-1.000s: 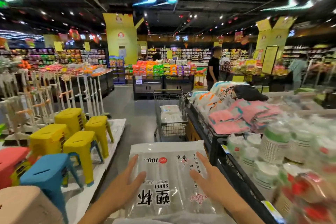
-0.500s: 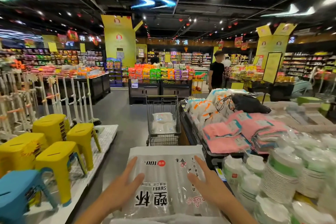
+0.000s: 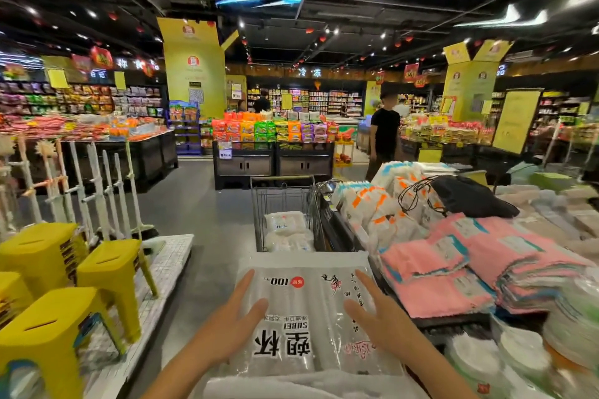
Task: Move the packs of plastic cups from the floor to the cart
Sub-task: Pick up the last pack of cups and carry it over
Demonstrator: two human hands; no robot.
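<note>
The pack (image 3: pixel 311 311) has been brought nearer the cart (image 3: pixel 282 201). It is pressed by flat, spread fingers (image 3: pixel 243 288). "SUBEI" and "100" are printed on it.

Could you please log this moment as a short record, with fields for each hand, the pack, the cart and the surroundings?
setting: supermarket aisle
left hand: flat on top of the pack of plastic cups, fingers straight
right hand: flat on the same pack, fingers straight
pack: in front of the person, printed side up
cart: wire, ahead in the aisle, white packs inside
left of aisle: yellow stools
right of aisle: pink goods on a display
</note>
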